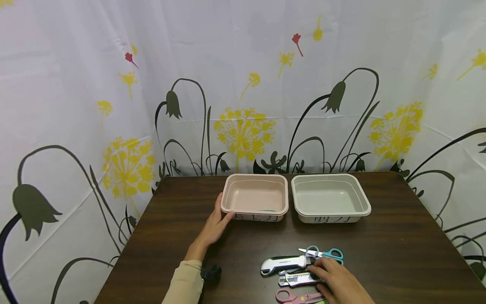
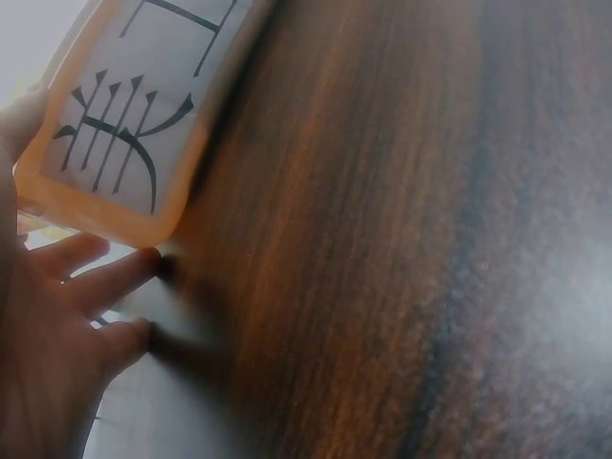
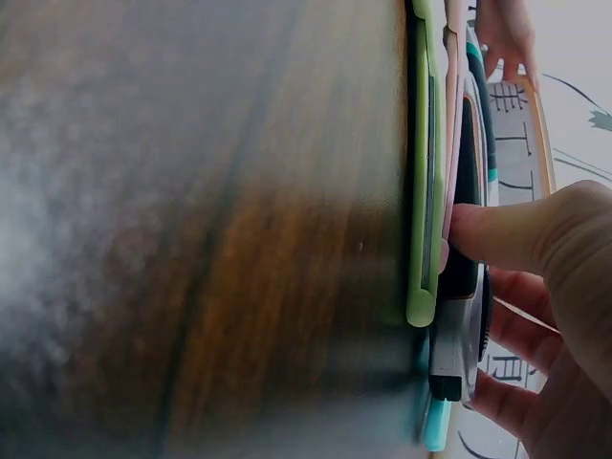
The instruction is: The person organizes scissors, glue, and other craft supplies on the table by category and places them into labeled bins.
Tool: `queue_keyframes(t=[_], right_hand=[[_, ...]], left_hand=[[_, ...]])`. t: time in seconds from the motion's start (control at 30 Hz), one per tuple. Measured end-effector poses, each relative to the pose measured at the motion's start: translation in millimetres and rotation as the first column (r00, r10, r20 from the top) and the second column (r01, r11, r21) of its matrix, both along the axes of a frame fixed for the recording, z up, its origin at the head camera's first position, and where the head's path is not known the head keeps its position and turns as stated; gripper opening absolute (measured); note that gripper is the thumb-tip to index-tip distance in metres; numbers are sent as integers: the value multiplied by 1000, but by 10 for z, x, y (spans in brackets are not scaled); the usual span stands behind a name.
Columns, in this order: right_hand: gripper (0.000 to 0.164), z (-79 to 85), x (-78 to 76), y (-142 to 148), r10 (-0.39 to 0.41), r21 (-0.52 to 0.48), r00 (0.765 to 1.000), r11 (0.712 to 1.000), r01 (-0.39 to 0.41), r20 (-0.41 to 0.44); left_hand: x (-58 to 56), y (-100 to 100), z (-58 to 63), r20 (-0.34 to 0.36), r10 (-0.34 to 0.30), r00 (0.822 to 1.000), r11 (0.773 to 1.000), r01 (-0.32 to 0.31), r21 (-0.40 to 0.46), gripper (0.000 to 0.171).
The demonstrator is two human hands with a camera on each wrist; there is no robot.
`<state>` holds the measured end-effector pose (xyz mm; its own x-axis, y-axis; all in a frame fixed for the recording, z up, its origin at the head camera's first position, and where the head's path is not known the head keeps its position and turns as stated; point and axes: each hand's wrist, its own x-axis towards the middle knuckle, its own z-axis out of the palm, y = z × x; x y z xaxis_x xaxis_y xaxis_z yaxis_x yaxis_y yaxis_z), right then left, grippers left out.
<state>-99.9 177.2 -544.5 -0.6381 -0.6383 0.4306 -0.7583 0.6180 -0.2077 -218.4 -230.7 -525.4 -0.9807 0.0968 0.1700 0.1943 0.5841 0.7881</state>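
At the front left corner of a pink plastic bin [image 1: 250, 196], my left hand [image 1: 212, 226] grips with the thumb at the front rim and fingers along the side wall. Something teal shows inside, mostly hidden by the front wall. My right hand [image 1: 334, 278] pinches a silver and black box cutter [image 1: 300, 278], thumb on its black part [image 3: 466, 258] and fingers opposite. Beside it lie a white and black utility knife [image 1: 282, 265], blue-handled scissors [image 1: 334, 254] and pink-handled scissors [image 1: 288, 297]. A light green tool [image 3: 421, 191] is partly hidden under the hand in the head view.
A pale green-grey bin [image 1: 330, 194] stands right of the pink one; both bear black lettering on the front. The dark wood table [image 1: 410, 253] ends at a flower-printed curtain [image 1: 243, 63]. A black strap [image 1: 211, 273] sits at the left wrist.
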Motion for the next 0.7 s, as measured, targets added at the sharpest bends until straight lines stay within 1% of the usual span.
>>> queue_keyframes(t=[0.23, 0.43, 0.57, 0.7], right_hand=[[51, 2, -31, -26, 27, 38, 999, 999, -26, -26], [50, 19, -13, -29, 23, 66, 1000, 998, -23, 4], [48, 49, -2, -39, 27, 82, 999, 996, -29, 29], [47, 65, -2, -50, 26, 89, 999, 996, -29, 33]], left_hand=[[-6, 0, 5, -38, -8, 999, 1000, 8, -20, 82], [7, 15, -17, -62, 2, 998, 1000, -3, -20, 80], [4, 15, -16, -55, 1, 998, 1000, -2, -22, 81], [-1, 10, -12, -41, -4, 999, 1000, 3, -16, 81]])
